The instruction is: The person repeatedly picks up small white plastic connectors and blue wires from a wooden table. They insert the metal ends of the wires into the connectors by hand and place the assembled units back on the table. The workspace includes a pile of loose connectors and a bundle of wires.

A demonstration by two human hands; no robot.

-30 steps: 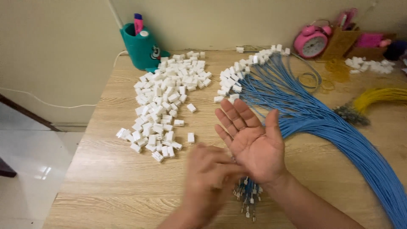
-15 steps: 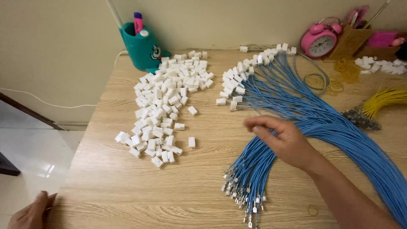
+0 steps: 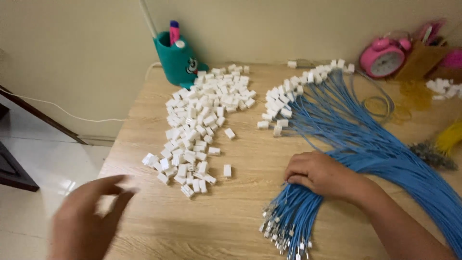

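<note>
A thick bundle of blue wires (image 3: 365, 144) fans across the right of the wooden table (image 3: 240, 212). Their metal-tipped ends (image 3: 284, 231) lie near the front; white connectors cap the far ends (image 3: 288, 91). My right hand (image 3: 320, 174) rests curled on the bundle just above the metal tips, fingers closed around some wires. A heap of small white plastic connectors (image 3: 202, 120) lies in the middle left. My left hand (image 3: 89, 216), blurred, fingers spread and empty, hovers at the front left corner near the heap's lower edge.
A teal pen holder (image 3: 177, 58) stands at the back against the wall. A pink alarm clock (image 3: 384, 57), a brown box and more white connectors (image 3: 442, 87) sit at the back right. Yellow wires (image 3: 447, 139) lie at the right edge. The floor (image 3: 43, 163) drops off left.
My right hand has turned palm down and slid along the blue bundle toward its metal tips. My left hand left the right hand, swung out low left, then rose toward the white heap.
</note>
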